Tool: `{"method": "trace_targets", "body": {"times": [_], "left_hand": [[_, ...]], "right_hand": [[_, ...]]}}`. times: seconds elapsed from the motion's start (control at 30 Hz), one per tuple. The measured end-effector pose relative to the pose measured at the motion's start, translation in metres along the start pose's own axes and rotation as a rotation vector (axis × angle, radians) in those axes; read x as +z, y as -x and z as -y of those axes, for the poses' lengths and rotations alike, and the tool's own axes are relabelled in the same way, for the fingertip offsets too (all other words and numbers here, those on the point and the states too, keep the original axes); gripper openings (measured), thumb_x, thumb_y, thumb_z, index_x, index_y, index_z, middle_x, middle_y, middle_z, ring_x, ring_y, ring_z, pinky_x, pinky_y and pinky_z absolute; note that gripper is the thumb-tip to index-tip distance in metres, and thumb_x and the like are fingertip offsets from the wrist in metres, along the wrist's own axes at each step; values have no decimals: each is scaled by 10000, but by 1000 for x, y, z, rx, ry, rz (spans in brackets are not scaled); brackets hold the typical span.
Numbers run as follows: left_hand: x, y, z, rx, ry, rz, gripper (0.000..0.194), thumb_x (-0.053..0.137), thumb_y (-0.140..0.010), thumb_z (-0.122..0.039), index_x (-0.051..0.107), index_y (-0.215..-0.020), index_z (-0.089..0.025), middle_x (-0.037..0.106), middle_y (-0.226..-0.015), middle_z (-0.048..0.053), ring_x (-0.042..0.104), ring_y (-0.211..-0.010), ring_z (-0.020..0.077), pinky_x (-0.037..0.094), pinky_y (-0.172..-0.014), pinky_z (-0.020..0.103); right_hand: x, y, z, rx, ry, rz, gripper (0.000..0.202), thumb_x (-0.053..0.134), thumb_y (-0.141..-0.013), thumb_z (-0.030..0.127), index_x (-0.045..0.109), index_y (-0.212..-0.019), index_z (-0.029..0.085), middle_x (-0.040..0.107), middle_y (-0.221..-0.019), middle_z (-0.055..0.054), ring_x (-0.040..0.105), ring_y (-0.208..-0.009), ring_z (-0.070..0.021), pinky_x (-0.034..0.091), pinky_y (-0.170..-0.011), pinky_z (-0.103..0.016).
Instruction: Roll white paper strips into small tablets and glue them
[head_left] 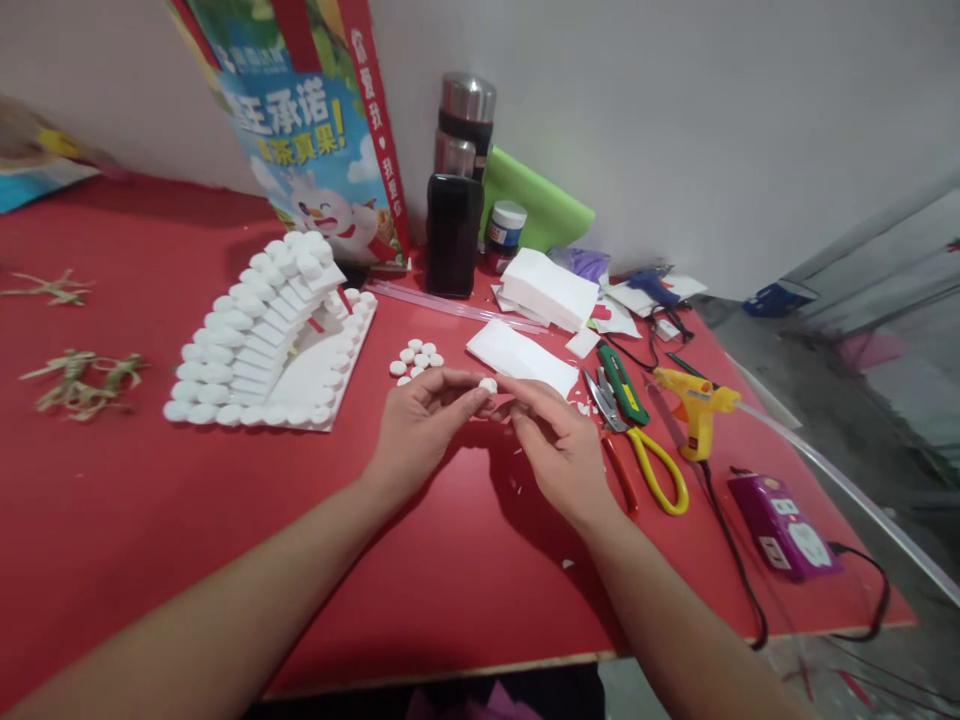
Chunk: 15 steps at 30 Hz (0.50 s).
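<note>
My left hand [424,415] pinches a small round white disc [488,385] between thumb and index finger, just above the red table. From the other side my right hand [559,440] meets it, index fingertip at the disc's edge and the other fingers curled below. Behind my left hand lies a group of similar white discs [416,357]. To the left stands a white model [262,340] with rows of discs along its curved side and its base edge, plus a stair-like row of white strips. Small white scraps [568,564] are scattered near my right hand.
Right of my hands lie scissors [656,470], a green utility knife [622,385], a yellow glue gun [697,405] and a purple power strip [784,525] with cords. Folded white sheets [523,357], a black bottle [454,235] and a printed bag [315,130] stand behind. Dried-grass pieces [90,385] lie left.
</note>
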<state>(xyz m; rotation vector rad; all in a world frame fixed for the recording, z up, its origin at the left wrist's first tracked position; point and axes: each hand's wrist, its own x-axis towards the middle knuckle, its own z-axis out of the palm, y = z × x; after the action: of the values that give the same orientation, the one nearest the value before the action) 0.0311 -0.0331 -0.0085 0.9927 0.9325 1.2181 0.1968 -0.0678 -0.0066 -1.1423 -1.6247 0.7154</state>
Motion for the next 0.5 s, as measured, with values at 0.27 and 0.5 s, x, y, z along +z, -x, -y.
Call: {"method": "trace_targets", "body": {"times": [0.27,0.5], "left_hand": [[1,1,1,-20,-65,-15,282,879,-741,-345,766,-909,-148,779,-844,64,737,-794,192,597,-824,328],[2,1,-1,-29,-90,-10,247,882,-728,-323,780,-883,-160,772,-849,53,716,-760,176,595,-776,308]], "right_hand": [[-4,-1,-8,-106,106,22,491,476,-947,44,696,-1287,322,715,-1238,-45,691,-1102,-214,575,-975,-447],[-9,2,-13,-176,164,45,526,472,-921,15,678,-1309,304,708,-1246,-51,708,-1065,-205,590,-949,-428]]}}
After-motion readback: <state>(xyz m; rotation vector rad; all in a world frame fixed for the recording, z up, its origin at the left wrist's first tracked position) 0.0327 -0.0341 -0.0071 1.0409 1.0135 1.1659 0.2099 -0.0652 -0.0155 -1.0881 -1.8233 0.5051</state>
